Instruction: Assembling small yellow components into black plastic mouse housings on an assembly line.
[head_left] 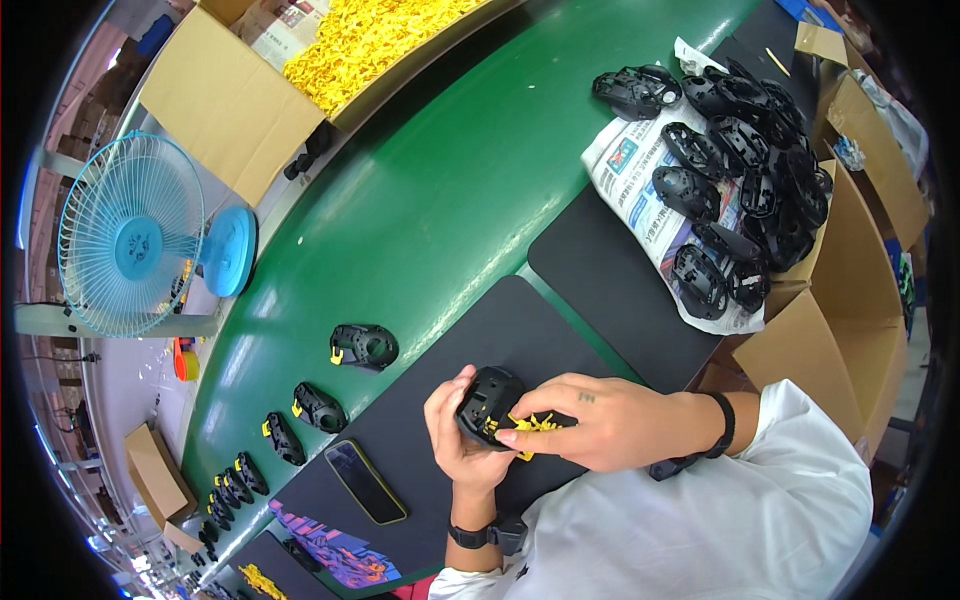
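My left hand (456, 440) is wrapped round a black plastic shell (491, 392), which looks like a computer mouse housing, and holds it tilted above the dark mat. Bright yellow bits show on the shell's lower side. There my right hand (610, 422) pinches a small yellow plastic part against the shell with thumb and fingertips; the fingers partly hide it. Just under the right fingers lies a little heap of yellow plastic parts (541, 424). Beyond my left hand, a black shell with a yellow piece fitted at its edge (372, 347) rests on the green table.
Several similar shells (284, 438) line the green table (430, 200) at the left. A phone (366, 482) lies on the mat. Black shells (690, 192) are heaped on newspaper at the right, beside an open carton (850, 290). A blue fan (138, 248) and a box of yellow parts (370, 45) stand at the far left.
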